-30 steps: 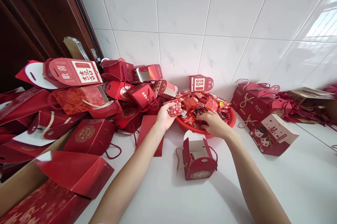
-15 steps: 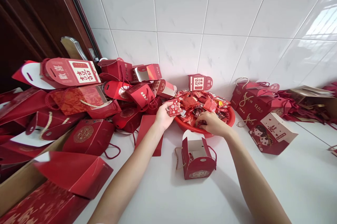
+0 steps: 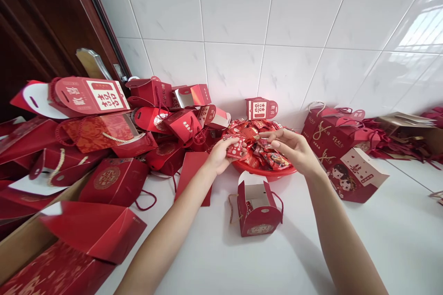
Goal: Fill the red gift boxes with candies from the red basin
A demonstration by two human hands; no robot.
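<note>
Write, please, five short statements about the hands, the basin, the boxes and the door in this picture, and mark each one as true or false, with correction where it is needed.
1. The left hand holds a small red packet. True.
2. The right hand lies flat on the table. False: it is raised at the red basin.
3. Wrapped pieces lie in the basin. True.
4. The box in front of the basin is closed. False: its top is open.
5. The dark brown door is at the picture's right. False: it is at the left.
</note>
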